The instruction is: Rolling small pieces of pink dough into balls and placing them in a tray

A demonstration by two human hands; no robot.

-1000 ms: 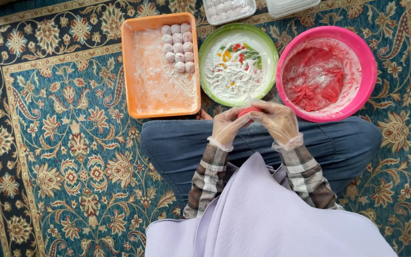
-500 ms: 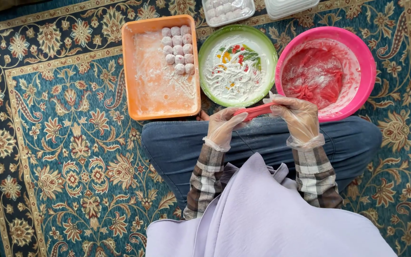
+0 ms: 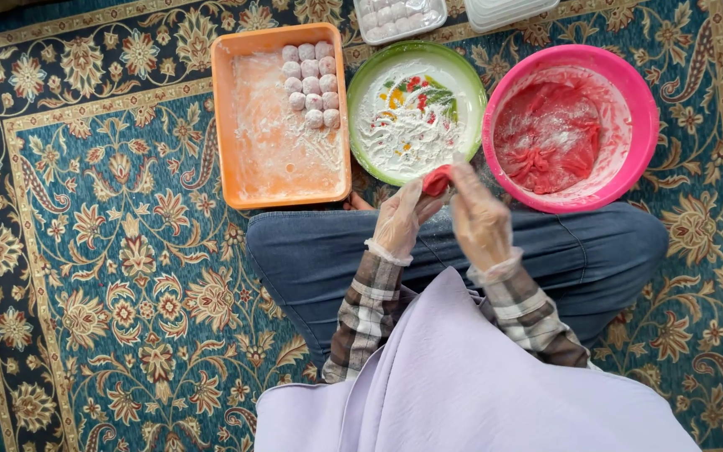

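Head view: left hand (image 3: 401,219) and right hand (image 3: 479,219), gloved, pinch red dough (image 3: 438,180) together near the green plate (image 3: 370,92); pink bowl (image 3: 642,125) right, orange tray (image 3: 228,125) left, clear boxes (image 3: 399,17) far.

Ahead of my left hand (image 3: 399,222) and off to its outer side sits an orange tray (image 3: 248,117), floured inside, with pale dusted balls (image 3: 311,84) packed in rows in its far corner. Just beyond both hands is a green plate (image 3: 363,100) of white flour flecked with coloured bits. Ahead of my right hand (image 3: 479,222), toward its outer side, stands a pink bowl (image 3: 642,117) holding a red mass (image 3: 546,138). Farther off lie two clear plastic containers (image 3: 399,17). A patterned blue carpet (image 3: 102,276) lies under everything.
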